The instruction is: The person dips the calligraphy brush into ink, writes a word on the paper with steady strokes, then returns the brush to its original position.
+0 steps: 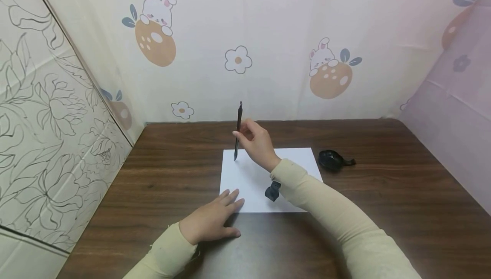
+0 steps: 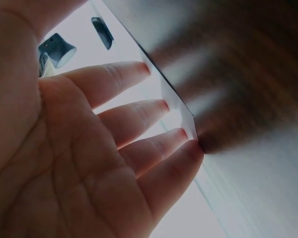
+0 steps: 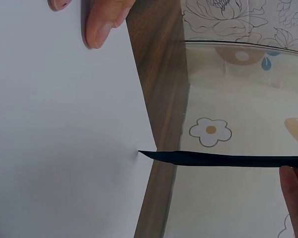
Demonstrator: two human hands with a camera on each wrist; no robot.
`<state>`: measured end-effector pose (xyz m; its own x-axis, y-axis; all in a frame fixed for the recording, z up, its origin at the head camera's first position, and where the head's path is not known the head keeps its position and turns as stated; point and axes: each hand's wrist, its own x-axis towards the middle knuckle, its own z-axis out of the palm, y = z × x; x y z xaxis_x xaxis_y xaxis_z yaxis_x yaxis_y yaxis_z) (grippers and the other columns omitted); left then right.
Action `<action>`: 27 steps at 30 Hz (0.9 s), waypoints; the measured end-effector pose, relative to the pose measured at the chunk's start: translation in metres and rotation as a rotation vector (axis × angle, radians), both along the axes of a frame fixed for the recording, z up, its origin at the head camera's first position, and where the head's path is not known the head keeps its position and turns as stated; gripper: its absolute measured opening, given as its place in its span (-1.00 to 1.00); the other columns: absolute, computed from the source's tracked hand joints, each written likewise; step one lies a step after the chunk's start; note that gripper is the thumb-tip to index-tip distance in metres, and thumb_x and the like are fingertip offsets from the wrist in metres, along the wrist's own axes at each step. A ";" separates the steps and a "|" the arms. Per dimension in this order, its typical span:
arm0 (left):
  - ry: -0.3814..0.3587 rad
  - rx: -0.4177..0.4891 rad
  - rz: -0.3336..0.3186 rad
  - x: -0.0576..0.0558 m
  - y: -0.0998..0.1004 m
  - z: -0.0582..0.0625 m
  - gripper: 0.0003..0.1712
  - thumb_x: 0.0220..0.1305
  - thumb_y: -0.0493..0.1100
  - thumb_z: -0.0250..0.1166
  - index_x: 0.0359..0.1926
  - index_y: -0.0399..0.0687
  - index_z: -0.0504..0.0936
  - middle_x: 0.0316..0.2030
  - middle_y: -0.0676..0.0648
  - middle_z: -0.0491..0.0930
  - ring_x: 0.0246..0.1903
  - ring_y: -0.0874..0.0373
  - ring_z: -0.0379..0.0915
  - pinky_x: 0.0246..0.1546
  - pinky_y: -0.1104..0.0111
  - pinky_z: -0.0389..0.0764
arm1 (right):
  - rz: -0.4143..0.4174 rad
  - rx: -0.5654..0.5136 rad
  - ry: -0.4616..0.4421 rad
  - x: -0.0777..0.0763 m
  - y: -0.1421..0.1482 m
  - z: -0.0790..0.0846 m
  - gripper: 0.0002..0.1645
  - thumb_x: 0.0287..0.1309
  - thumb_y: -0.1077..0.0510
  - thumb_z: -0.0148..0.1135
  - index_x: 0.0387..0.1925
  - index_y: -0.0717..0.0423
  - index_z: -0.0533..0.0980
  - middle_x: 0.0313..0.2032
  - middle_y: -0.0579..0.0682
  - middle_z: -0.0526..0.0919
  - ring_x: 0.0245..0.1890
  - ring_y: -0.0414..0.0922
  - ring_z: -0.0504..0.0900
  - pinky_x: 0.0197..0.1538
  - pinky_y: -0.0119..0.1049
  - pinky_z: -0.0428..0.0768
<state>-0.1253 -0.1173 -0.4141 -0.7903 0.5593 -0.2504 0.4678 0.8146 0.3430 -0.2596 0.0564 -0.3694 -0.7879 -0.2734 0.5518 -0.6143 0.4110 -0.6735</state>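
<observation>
My right hand (image 1: 258,143) pinches a dark calligraphy brush (image 1: 239,119) by its handle, held nearly upright. In the right wrist view the pointed tip of the brush (image 3: 169,157) comes right at the surface of the white paper (image 3: 64,109), close to a corner. The sheet (image 1: 253,185) carries no visible marks. My left hand (image 1: 215,219) lies with fingers spread, its fingertips pressing the near left corner of the paper. From the left wrist view, its straight fingers (image 2: 134,119) reach to the paper's edge.
A black, leaf-shaped ink dish (image 1: 332,160) with a short handle stands right of the paper on the brown wooden table (image 1: 161,176). A wrist camera (image 1: 272,191) hangs under my right sleeve. Patterned curtains (image 1: 238,23) rise behind the table and at both sides.
</observation>
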 end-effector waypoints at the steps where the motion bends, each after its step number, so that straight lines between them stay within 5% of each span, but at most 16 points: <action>1: 0.000 0.001 0.001 0.000 0.000 0.000 -0.12 0.16 0.22 0.37 0.45 0.13 0.29 0.52 -0.03 0.09 0.51 -0.09 -0.03 0.40 -0.03 0.28 | 0.000 0.002 -0.005 0.000 0.000 0.000 -0.77 0.31 0.10 0.23 -0.05 0.07 0.50 -0.20 0.00 0.63 -0.16 -0.12 0.64 -0.08 -0.23 0.69; 27: 0.040 0.011 -0.020 0.000 -0.001 -0.002 -0.11 0.15 0.22 0.37 0.44 0.08 0.31 0.51 -0.07 0.11 0.50 -0.12 0.00 0.39 -0.01 0.28 | 0.042 0.004 -0.015 0.006 -0.002 -0.002 -0.78 0.28 0.13 0.26 -0.08 0.09 0.52 -0.26 0.02 0.65 -0.26 -0.13 0.66 -0.14 -0.24 0.70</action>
